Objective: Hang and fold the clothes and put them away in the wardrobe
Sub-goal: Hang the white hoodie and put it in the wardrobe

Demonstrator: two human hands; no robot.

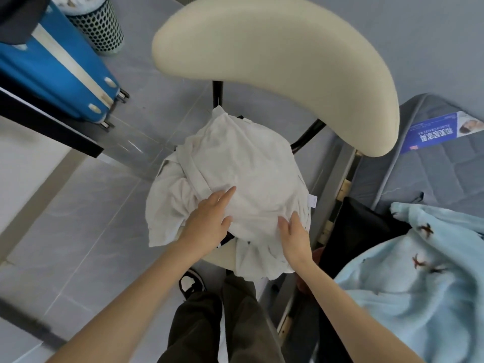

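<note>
A heap of crumpled white clothes (pixel 235 163) lies on the seat of a cream chair (pixel 275 56), whose curved backrest fills the upper middle. My left hand (pixel 209 221) rests flat on the heap's near left side, fingers straight and pointing away from me. My right hand (pixel 294 237) lies on the near right side, fingers straight and touching the cloth. A dark garment edge peeks out under the white cloth between my hands. The chair seat is almost wholly hidden by the clothes.
A blue suitcase (pixel 52 64) leans at the upper left beside a perforated bin (pixel 97 24). A bed with a grey mattress (pixel 432 166), a light blue blanket (pixel 419 279) and a black garment (pixel 358 226) is on the right. Grey tiled floor (pixel 91 218) surrounds the chair.
</note>
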